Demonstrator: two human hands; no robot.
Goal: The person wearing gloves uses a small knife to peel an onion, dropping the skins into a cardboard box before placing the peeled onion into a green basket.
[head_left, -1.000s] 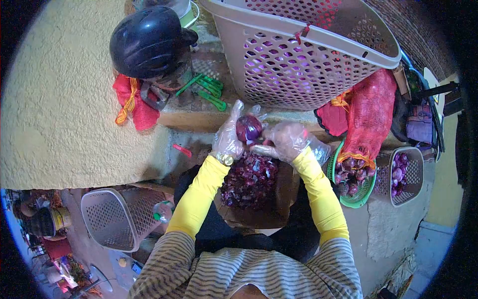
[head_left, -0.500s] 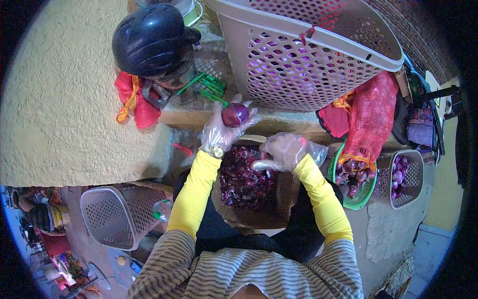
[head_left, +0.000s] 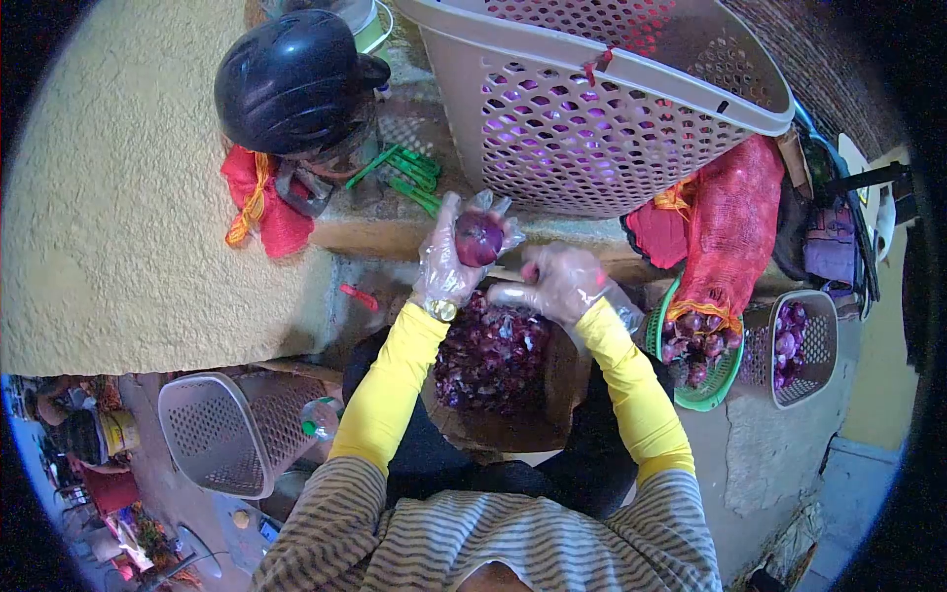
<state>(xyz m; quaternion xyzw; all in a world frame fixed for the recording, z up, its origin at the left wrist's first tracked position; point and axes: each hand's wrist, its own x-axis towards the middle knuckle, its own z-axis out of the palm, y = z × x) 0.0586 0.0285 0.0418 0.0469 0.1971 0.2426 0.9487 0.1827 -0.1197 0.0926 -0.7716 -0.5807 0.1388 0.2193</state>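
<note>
A purple-red onion [head_left: 478, 239] rests in my left hand [head_left: 452, 261], with the gloved fingers curved round it. To its right, my right hand [head_left: 564, 284] wears a clear plastic glove and has its fingers curled in a pinch. Something reddish shows at those fingers, too small to name. Both hands are above the upper part of a box [head_left: 503, 430] between the legs, which holds a heap of onion skins [head_left: 488, 365]. The hands are apart from each other.
A large perforated basket [head_left: 592, 138] with onions stands ahead. On the right are a red mesh sack [head_left: 735, 227], a green basket [head_left: 705, 397] and a smaller basket [head_left: 834, 345] of onions. A black helmet [head_left: 291, 84] is upper left; a perforated basket [head_left: 212, 434] lies lower left.
My left hand has shifted slightly right and tilted, bringing the onion closer to my right hand. My right hand has moved slightly left and turned.
</note>
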